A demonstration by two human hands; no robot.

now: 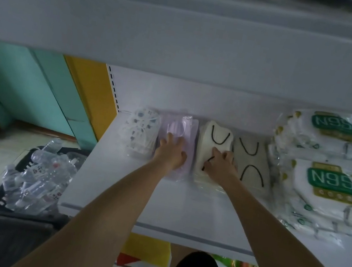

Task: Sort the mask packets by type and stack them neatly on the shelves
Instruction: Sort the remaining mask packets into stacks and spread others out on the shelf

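My left hand (pixel 170 153) covers much of the purple packet (pixel 189 135), my right hand (pixel 221 164) part of the cream packet (pixel 207 136); right of both, N95 packets (pixel 330 182) carry unreadable small print.

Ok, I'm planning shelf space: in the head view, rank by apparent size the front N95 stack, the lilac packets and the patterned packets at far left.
1. front N95 stack, clearly largest, though nearest the camera.
2. lilac packets, slightly longer.
3. patterned packets.
The last two look close, so that order is unsure.
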